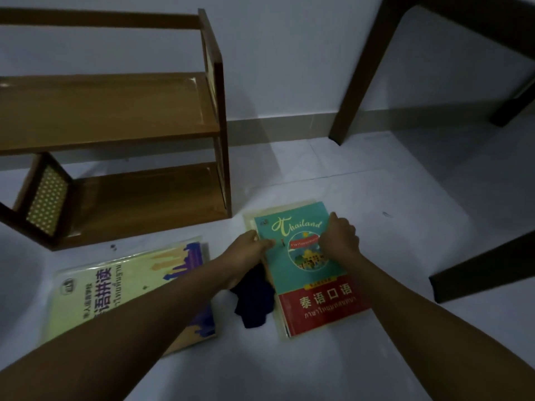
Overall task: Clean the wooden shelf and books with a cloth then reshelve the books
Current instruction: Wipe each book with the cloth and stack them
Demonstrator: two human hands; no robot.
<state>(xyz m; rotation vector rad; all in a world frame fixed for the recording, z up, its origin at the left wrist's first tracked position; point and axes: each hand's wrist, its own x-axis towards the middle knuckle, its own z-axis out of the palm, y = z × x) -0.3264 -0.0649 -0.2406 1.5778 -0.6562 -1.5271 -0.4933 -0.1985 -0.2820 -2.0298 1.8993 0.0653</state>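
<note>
A teal and red Thailand book (315, 296) lies on the pale floor, on top of another book whose cream edge shows beneath it. My left hand (247, 250) grips the book's left edge while also holding a dark blue cloth (254, 299) that hangs down to the floor. My right hand (340, 237) clasps the book's right edge near the top. A yellow-green book (101, 296) with purple skyline art lies flat to the left, partly under my left forearm. The wooden shelf (115, 123) stands at the upper left with its two boards bare.
A dark table leg (364, 73) rises against the wall at the upper right. Another dark wooden piece (486, 267) juts in from the right edge. The shelf has a rattan side panel (46, 201) at its left. A pale skirting runs along the wall.
</note>
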